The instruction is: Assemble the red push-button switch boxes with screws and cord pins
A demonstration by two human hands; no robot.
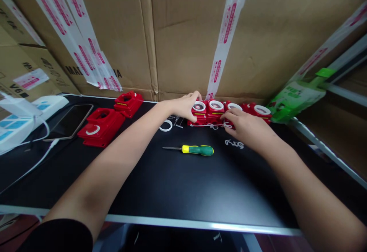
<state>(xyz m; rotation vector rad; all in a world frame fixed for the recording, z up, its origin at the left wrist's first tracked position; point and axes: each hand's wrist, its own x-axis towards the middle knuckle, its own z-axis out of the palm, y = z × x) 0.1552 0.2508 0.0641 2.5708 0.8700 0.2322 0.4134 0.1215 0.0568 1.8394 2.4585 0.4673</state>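
Casing (200, 114) beyond screwdriver (197, 150) is held between thumb and fingers of left hand (185, 107), grip of right hand (243, 123) can't be told; probably light, stiff, slick plastic, best gripped by sides.

Dark phone (70, 122) beside white power strip (17, 128), green-capped bottle (298, 96), upright taped cardboard (186, 46) behind

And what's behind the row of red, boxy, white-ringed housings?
Behind the red housings stands a flat brown cardboard panel, with white-and-pink tape running down it. The left hand and the housings cover its foot there; anything lying low behind them cannot be seen.
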